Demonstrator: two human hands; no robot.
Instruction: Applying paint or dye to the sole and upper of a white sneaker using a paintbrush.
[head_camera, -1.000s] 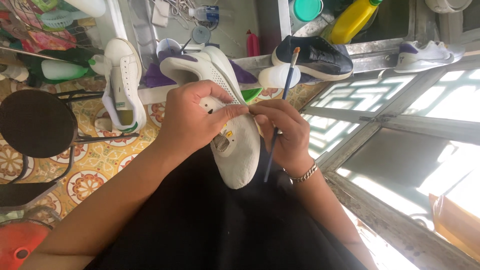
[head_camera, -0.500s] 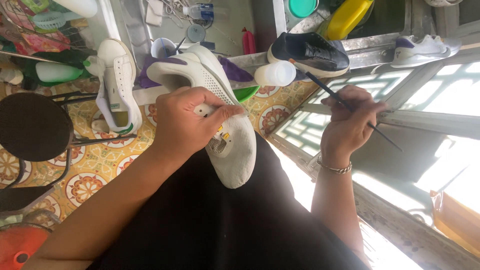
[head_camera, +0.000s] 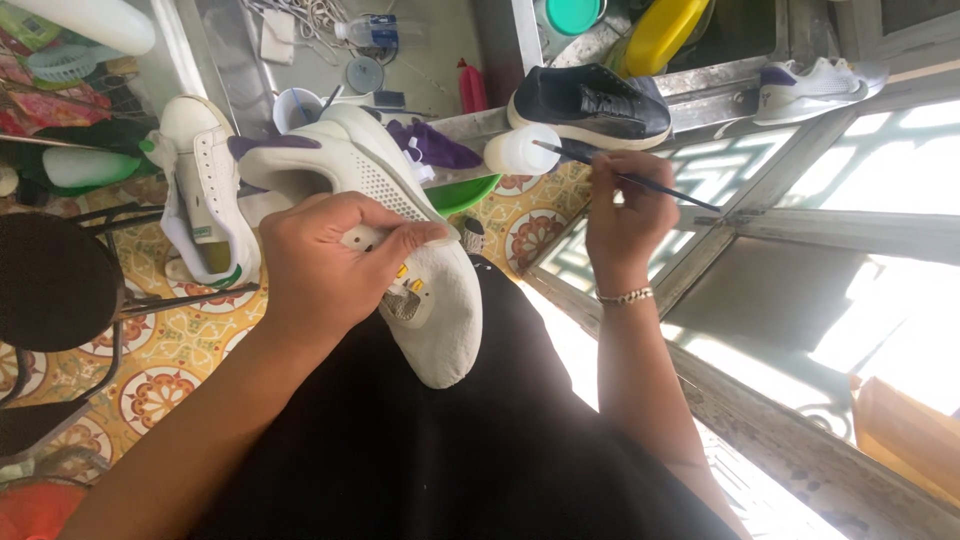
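Observation:
My left hand (head_camera: 330, 262) grips a white sneaker (head_camera: 440, 310) with purple trim, resting it on my black-clad lap, sole side toward me. My right hand (head_camera: 625, 215) holds a thin dark paintbrush (head_camera: 660, 188), raised away from the sneaker, with the brush tip at the mouth of a small white bottle (head_camera: 520, 150). A beaded bracelet sits on my right wrist.
A second white sneaker (head_camera: 200, 200) lies on the patterned tile floor at left. A black sneaker (head_camera: 590, 105) and another white one (head_camera: 815, 85) rest on a metal ledge. A green bowl (head_camera: 462, 192), a black stool (head_camera: 50, 285) and a window grille (head_camera: 800, 230) are nearby.
My right hand lifted the brush off the sneaker and carried it up and to the right, to the white bottle. My left hand kept its hold on the sneaker.

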